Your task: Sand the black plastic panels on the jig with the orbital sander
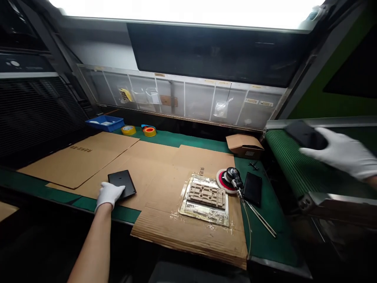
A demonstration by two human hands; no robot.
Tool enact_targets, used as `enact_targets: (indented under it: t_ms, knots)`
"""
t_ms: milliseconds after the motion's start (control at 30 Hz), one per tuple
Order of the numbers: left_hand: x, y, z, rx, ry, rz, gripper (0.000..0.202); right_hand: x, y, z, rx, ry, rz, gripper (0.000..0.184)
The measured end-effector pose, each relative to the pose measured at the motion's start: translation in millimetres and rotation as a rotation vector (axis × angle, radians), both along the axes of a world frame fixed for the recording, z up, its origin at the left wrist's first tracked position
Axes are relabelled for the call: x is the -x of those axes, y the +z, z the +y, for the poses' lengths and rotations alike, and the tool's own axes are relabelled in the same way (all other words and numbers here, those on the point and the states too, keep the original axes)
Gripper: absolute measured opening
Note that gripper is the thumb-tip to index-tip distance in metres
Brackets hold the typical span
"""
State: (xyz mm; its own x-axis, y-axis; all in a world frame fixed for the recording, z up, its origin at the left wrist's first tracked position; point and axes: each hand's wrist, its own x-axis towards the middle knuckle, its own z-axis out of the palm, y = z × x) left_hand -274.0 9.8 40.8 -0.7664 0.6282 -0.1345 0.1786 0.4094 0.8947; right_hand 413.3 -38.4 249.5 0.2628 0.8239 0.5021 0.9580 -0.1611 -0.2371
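Resting on a black tablet (122, 184) atop overlapping cardboard sheets (76, 159), a white-gloved left hand (109, 195) with fingers pressed together over the tablet's near edge; pinching or only pressing, impossible to tell. Gripping a black slab (304, 135) out above a green roller conveyor (297, 157), a white-gloved right hand (344, 151), blurred, with fingers stretched toward the slab and their exact spread hard to make out.

Lying on a green-topped workbench (59, 196), right of the cardboard: a second black slab (252, 188), just beside an orbital polisher (230, 180) with a red-and-white pad. Running from the polisher across the bench, 2 thin metal rods (259, 218). Sitting on the cardboard, a cut beige foam block (206, 195) on a foil-backed plastic sheet (203, 216). Along the far side of the bench, a blue tray (105, 122), 2 rolls of tape (138, 131), and a folded cardboard piece (244, 144). Above them, a row of transparent wall pockets (176, 98).
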Motion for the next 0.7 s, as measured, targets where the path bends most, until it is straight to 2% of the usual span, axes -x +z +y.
enact_targets:
  t_ms: [67, 100, 133, 200, 267, 300, 333, 367, 433, 467, 533, 600, 667, 700]
  knots:
    - [-29, 5.9, -10, 0.016, -0.027, 0.179, 0.048, 47, -16.4, -1, 0.120, 0.184, -0.002, 0.077]
    - [-52, 9.4, -19, -0.026, -0.103, 0.232, 0.046, 78, -31.0, -5, 0.097, 0.295, 0.018, 0.086]
    - [-79, 12.7, -31, -0.115, -0.189, 0.166, 0.046, 112, -48.9, -10, 0.081, 0.387, 0.069, 0.087]
    - [-143, 17.0, -64, -0.349, -0.423, -0.257, 0.056, 181, -89.5, -28, 0.050, 0.512, 0.185, 0.086]
    - [-206, 16.4, -99, -0.469, -0.676, -0.877, 0.063, 239, -127.0, -53, 0.046, 0.595, 0.294, 0.081]
    - [-232, 14.7, -114, -0.495, -0.726, -1.162, 0.065, 258, -141.9, -67, 0.064, 0.630, 0.337, 0.075]
    - [-253, 12.7, -126, -0.461, -0.747, -1.238, 0.068, 269, -153.9, -79, 0.087, 0.663, 0.374, 0.068]
    - [-268, 10.9, -136, -0.435, -0.760, -1.324, 0.073, 272, -163.4, -88, 0.104, 0.693, 0.406, 0.060]
    - [-279, 8.8, -149, -0.335, -0.767, -1.493, 0.081, 250, -179.6, -99, 0.083, 0.682, 0.464, 0.050]
    - [-278, 8.9, -152, -0.298, -0.763, -1.598, 0.083, 228, -188.7, -100, 0.056, 0.628, 0.476, 0.047]
    - [-267, 10.7, -156, -0.235, -0.748, -1.783, 0.093, 171, -213.7, -98, 0.008, 0.369, 0.426, 0.046]
    - [-256, 13.8, -157, -0.195, -0.746, -1.877, 0.108, 112, -248.1, -98, 0.192, 0.124, 0.264, 0.051]
    - [-248, 17.0, -160, -0.157, -0.764, -1.934, 0.119, 69, -285.2, -103, 0.463, -0.015, 0.092, 0.062]
    - [-245, 18.2, -161, -0.141, -0.772, -1.952, 0.121, 55, -301.6, -108, 0.546, -0.055, 0.034, 0.066]
